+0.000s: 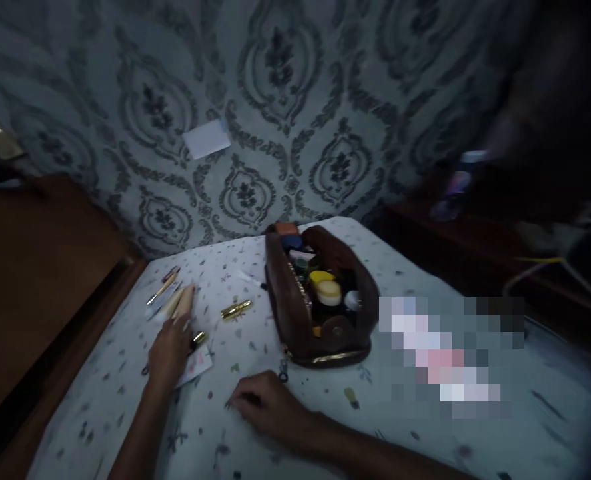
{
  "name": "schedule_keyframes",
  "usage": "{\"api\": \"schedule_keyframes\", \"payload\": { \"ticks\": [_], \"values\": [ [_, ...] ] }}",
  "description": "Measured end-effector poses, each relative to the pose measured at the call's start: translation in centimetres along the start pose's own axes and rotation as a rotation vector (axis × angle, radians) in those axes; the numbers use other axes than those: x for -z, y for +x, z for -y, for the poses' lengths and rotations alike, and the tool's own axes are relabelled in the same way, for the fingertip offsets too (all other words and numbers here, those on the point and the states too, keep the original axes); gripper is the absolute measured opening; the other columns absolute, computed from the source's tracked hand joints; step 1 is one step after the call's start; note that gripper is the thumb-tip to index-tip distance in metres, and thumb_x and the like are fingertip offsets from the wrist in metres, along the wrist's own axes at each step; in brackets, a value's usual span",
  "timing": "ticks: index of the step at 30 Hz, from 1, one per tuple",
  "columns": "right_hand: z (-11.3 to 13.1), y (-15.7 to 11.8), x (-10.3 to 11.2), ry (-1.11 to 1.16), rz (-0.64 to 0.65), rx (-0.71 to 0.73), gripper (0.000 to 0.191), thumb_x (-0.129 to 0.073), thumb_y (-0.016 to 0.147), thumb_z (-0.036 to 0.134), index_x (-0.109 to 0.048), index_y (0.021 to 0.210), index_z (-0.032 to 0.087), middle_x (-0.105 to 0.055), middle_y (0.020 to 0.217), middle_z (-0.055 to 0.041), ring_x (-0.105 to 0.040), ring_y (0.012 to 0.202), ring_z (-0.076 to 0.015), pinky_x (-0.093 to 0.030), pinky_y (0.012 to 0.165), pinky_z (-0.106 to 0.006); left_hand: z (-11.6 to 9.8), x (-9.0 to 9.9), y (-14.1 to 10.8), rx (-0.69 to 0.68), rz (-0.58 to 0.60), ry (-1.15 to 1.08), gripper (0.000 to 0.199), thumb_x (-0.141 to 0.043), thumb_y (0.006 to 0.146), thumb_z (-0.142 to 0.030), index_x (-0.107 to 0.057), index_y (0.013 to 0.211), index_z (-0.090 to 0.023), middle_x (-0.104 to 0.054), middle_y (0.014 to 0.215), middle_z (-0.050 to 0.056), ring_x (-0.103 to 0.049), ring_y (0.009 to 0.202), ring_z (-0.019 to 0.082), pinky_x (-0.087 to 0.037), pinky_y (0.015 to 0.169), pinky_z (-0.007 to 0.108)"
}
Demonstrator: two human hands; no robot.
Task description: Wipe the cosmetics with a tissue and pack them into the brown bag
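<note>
My left hand (pixel 168 353) is at the left of the cloth-covered table, its fingers closed round the near end of a beige tube (pixel 186 300). Slim brushes or pencils (pixel 164 288) lie just beyond it. Beside that hand are a dark, gold-ended cosmetic tube (pixel 198 339) and a white card with pink marks (pixel 200 363). My right hand (pixel 262 400) rests on the cloth with curled fingers, and nothing shows in it. Past it stands an open brown cosmetic bag (pixel 288 313), filled with jars, including a yellow-lidded one (pixel 329 292).
A gold tube (pixel 236 309) and a white, dark-ended stick (pixel 252 279) lie left of the bag. Patterned wallpaper rises behind the table (pixel 320 413). Brown wooden furniture (pixel 40 267) borders the left. A bottle (pixel 458 187) stands on a dark surface at right. One patch is pixelated.
</note>
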State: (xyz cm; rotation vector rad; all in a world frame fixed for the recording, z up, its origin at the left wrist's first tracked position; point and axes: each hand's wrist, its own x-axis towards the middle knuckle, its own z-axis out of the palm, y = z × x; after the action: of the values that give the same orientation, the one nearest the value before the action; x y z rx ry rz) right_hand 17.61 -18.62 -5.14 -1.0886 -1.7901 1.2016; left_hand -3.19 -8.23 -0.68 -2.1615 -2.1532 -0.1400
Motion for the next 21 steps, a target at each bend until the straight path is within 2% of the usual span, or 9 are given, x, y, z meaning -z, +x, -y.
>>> {"api": "schedule_keyframes", "payload": {
  "ticks": [3,7,11,18,21],
  "values": [
    [0.7,0.0,0.3,0.010,-0.002,-0.010,0.024,-0.053,0.081,0.019,-0.076,0.081,0.013,-0.069,0.067,-0.0033,-0.056,0.061,-0.0136,-0.040,0.059,-0.022,0.6,0.3,-0.2,0.021,0.005,-0.036,0.042,-0.037,0.099,-0.031,-0.048,0.139,-0.026,-0.063,0.120,0.012,-0.064,0.107,0.025,-0.049,0.083,0.033],
    [1.5,0.1,0.6,0.071,0.051,-0.061,0.023,-0.051,0.083,0.024,-0.071,0.080,0.014,-0.060,0.060,-0.0007,-0.051,0.054,-0.0126,-0.037,0.054,-0.023,1.6,0.3,-0.3,0.072,0.005,-0.095,0.046,-0.039,0.099,-0.034,-0.043,0.143,-0.022,-0.063,0.122,0.014,-0.062,0.109,0.025,-0.047,0.085,0.033],
    [1.3,0.1,0.4,0.094,0.068,-0.063,0.021,-0.051,0.083,0.027,-0.067,0.077,0.014,-0.054,0.056,0.0010,-0.047,0.051,-0.0120,-0.035,0.053,-0.024,2.2,-0.1,-0.3,0.072,0.013,-0.133,0.044,-0.040,0.099,-0.036,-0.045,0.139,-0.018,-0.064,0.119,0.015,-0.062,0.109,0.026,-0.046,0.086,0.033],
    [0.1,0.7,-0.5,0.043,-0.016,-0.071,0.032,-0.052,0.085,0.043,-0.064,0.076,0.015,-0.052,0.056,0.0015,-0.047,0.050,-0.0114,-0.036,0.053,-0.023,3.4,-0.7,0.2,-0.006,-0.032,-0.216,0.041,-0.049,0.095,-0.030,-0.051,0.134,-0.017,-0.063,0.122,0.018,-0.061,0.109,0.029,-0.047,0.088,0.037],
    [0.0,0.9,-0.7,0.017,-0.018,-0.086,0.033,-0.053,0.084,0.045,-0.065,0.078,0.015,-0.054,0.060,0.0007,-0.050,0.051,-0.0119,-0.038,0.053,-0.023,4.2,-1.3,0.4,-0.083,-0.064,-0.296,0.041,-0.054,0.090,-0.021,-0.056,0.131,-0.021,-0.062,0.125,0.014,-0.059,0.113,0.030,-0.047,0.090,0.038]
  ]
}}
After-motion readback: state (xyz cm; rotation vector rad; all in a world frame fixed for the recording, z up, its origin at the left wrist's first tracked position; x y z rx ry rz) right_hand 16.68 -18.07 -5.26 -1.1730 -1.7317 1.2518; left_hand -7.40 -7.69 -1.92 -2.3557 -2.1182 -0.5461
